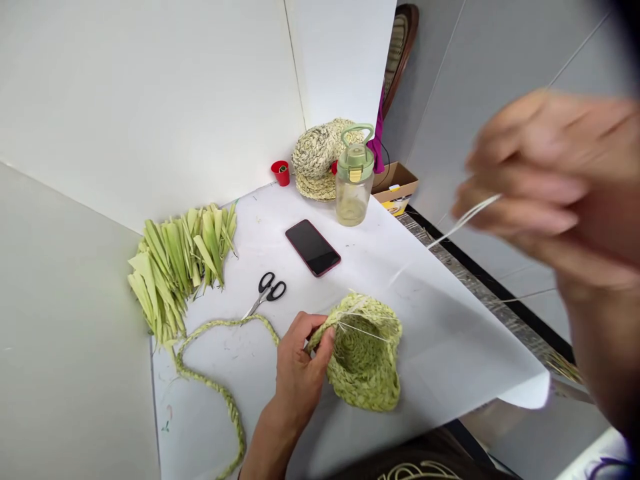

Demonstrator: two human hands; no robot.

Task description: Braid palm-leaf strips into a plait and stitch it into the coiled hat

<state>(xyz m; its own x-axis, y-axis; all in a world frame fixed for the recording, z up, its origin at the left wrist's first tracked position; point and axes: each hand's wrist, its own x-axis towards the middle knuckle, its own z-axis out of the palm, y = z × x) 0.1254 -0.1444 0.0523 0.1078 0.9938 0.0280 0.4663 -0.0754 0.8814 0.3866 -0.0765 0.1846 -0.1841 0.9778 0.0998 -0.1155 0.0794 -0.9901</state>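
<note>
My left hand grips the rim of a small green woven palm-leaf basket, which rests on the white sheet-covered table. Its hollow faces up and toward me. My right hand, raised at the right and blurred by motion, pinches a thin white thread running down to the basket rim. A long green plaited braid curves across the table just left of my left hand. Black-handled scissors lie above that hand.
A pile of pale green leaf strips lies at the table's left corner. A black phone, a plastic bottle, a red cup, a coiled plaited bundle and a cardboard box stand beyond. White walls rise behind.
</note>
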